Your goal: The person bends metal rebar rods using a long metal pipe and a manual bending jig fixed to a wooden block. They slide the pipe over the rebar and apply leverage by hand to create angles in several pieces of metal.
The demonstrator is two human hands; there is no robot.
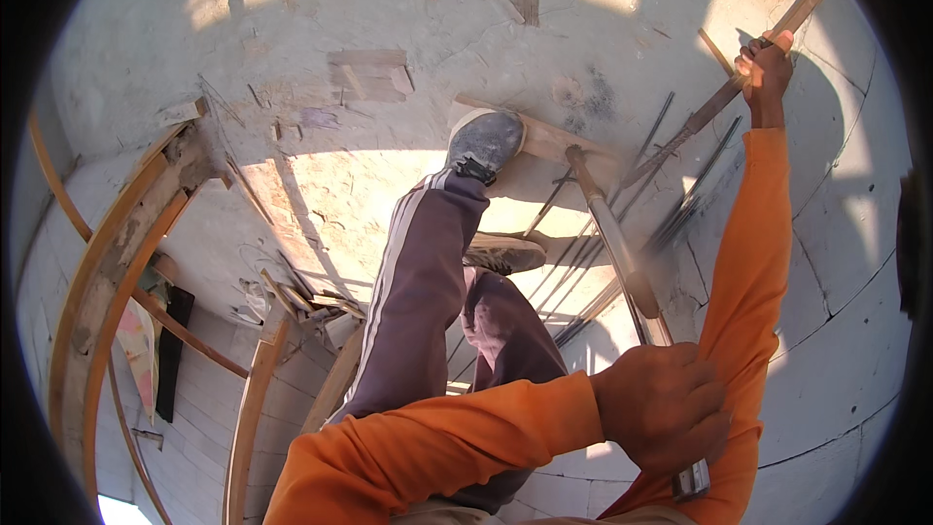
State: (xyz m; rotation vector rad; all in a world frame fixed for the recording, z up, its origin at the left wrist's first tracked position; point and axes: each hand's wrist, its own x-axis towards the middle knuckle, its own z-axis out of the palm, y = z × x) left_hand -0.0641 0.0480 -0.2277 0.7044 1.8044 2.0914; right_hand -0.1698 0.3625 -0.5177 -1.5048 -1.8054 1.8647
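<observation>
Near the lower right, my left hand (660, 408) is closed around a long narrow bar (616, 240); its squared, metallic-looking end shows below the fist, and its far end lies near a short board on the floor. My right hand (765, 69), on an outstretched arm at the upper right, grips a long wooden batten (711, 109) that slants down to the left. My fingers wrap over the batten. A grey shoe (487, 142) rests against the short wooden board (557, 138); the other shoe (504, 253) is lower, beside thin metal rods (576, 262).
Curved-looking timber formwork (109, 262) stands at left, with upright boards (251, 415) and a heap of wood scraps (328, 306) nearby. A block wall (824, 379) rises at right. More rods (689, 204) lie along its base. Wood pieces (368, 75) are scattered over the floor.
</observation>
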